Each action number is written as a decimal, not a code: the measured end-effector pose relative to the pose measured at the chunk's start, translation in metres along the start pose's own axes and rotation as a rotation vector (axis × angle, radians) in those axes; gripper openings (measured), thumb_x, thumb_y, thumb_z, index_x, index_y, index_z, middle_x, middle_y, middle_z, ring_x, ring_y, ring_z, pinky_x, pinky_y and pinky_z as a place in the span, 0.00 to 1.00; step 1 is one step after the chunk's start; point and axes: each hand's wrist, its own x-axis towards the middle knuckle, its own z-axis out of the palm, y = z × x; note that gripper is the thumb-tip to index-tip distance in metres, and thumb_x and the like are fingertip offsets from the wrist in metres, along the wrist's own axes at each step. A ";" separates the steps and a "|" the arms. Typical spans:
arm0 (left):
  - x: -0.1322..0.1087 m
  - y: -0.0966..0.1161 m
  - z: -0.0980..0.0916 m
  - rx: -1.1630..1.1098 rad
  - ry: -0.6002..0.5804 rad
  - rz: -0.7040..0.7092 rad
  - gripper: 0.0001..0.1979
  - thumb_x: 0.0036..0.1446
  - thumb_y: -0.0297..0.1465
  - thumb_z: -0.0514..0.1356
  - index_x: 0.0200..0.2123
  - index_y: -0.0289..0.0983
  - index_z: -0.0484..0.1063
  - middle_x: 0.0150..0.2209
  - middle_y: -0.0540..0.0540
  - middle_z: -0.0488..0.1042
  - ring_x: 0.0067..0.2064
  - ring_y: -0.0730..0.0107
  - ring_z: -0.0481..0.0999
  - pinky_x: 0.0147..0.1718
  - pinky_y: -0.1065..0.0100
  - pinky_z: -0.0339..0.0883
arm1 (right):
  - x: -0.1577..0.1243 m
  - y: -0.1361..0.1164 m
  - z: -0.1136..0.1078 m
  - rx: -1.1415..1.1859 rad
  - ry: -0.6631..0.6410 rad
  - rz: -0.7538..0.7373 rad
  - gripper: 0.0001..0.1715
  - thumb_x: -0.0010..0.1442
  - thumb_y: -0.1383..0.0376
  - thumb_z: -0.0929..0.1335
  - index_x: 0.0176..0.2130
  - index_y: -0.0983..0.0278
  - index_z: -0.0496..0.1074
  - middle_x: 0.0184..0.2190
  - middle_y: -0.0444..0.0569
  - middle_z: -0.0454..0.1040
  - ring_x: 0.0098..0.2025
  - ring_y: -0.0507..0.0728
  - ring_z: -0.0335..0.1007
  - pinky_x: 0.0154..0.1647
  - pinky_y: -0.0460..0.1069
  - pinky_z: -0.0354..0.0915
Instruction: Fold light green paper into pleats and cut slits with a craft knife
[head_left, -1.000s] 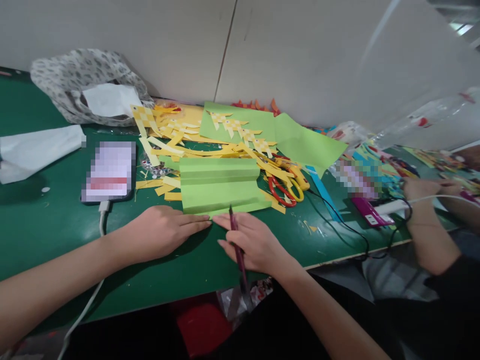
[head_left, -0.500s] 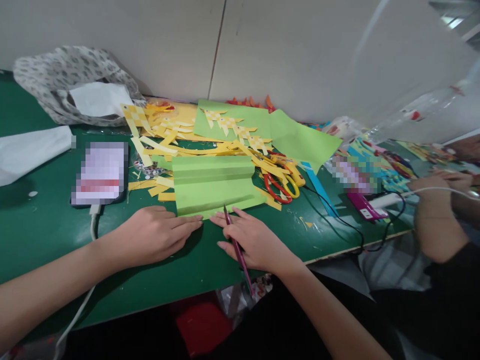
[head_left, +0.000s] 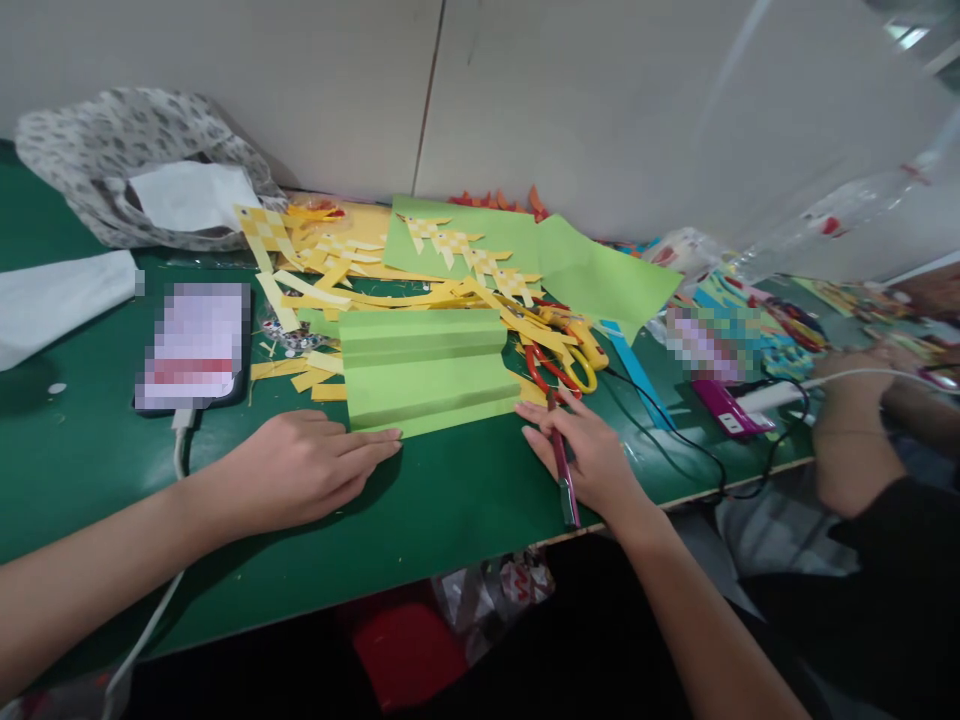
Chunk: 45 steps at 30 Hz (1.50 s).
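Note:
A light green sheet of paper [head_left: 427, 355] with several crosswise folds lies on the green table. My left hand [head_left: 311, 465] rests at its lower left corner, fingers together and pressed on the near edge. At the lower right corner, the fingertips of my right hand [head_left: 592, 450] touch the paper's edge. A slim maroon pen [head_left: 562, 465] is held in that hand, pointing up and away; its exact kind is not clear. Just beyond my right hand lie scissors with red and yellow handles [head_left: 581, 370]. Yellow paper strips [head_left: 319, 380] lie left of the sheet.
A charging phone [head_left: 199, 340] lies left, its cable running under my left forearm. Woven yellow paper fish [head_left: 457, 245] rest on another green sheet. A yellow glue gun [head_left: 589, 340], a blue strip [head_left: 637, 375] and a purple device [head_left: 724, 408] lie right, near another person's arm [head_left: 855, 430].
My right hand has slid right along the paper's near edge, from beside my left hand to the right corner, still holding the pen. The near strip now shows folded up. My left hand stays put.

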 end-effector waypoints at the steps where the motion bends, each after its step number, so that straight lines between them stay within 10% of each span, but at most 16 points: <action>1: 0.000 0.000 0.000 0.010 -0.028 0.021 0.16 0.62 0.33 0.52 0.51 0.42 0.72 0.42 0.45 0.80 0.32 0.69 0.79 0.33 0.69 0.72 | 0.001 0.002 0.001 -0.032 0.029 -0.003 0.08 0.60 0.66 0.65 0.29 0.59 0.61 0.43 0.49 0.79 0.46 0.59 0.76 0.61 0.64 0.57; 21: 0.003 0.002 -0.008 0.104 -0.132 0.130 0.20 0.65 0.39 0.48 0.57 0.40 0.65 0.52 0.44 0.74 0.32 0.69 0.76 0.31 0.67 0.66 | 0.048 -0.044 0.035 0.189 0.063 -0.028 0.11 0.55 0.70 0.68 0.33 0.59 0.59 0.34 0.48 0.73 0.36 0.58 0.69 0.39 0.54 0.65; 26: 0.002 -0.001 -0.013 0.230 0.094 -0.082 0.15 0.65 0.38 0.49 0.41 0.37 0.72 0.40 0.45 0.78 0.33 0.68 0.77 0.28 0.69 0.63 | 0.051 -0.046 0.036 0.272 0.002 -0.019 0.12 0.51 0.76 0.64 0.33 0.59 0.60 0.30 0.45 0.70 0.32 0.56 0.67 0.37 0.51 0.63; 32: 0.007 -0.007 -0.013 0.257 0.038 -0.462 0.13 0.64 0.37 0.48 0.34 0.37 0.66 0.29 0.47 0.76 0.27 0.66 0.74 0.20 0.69 0.51 | 0.050 -0.051 0.037 0.262 0.022 -0.055 0.13 0.53 0.76 0.63 0.34 0.59 0.57 0.40 0.50 0.72 0.41 0.58 0.68 0.42 0.53 0.63; 45: 0.011 -0.011 -0.014 -0.591 0.050 -0.691 0.13 0.59 0.43 0.55 0.34 0.39 0.62 0.29 0.50 0.73 0.27 0.72 0.72 0.23 0.72 0.62 | 0.055 -0.057 0.047 0.205 0.080 -0.139 0.18 0.48 0.78 0.62 0.36 0.59 0.56 0.33 0.48 0.68 0.35 0.58 0.64 0.37 0.52 0.62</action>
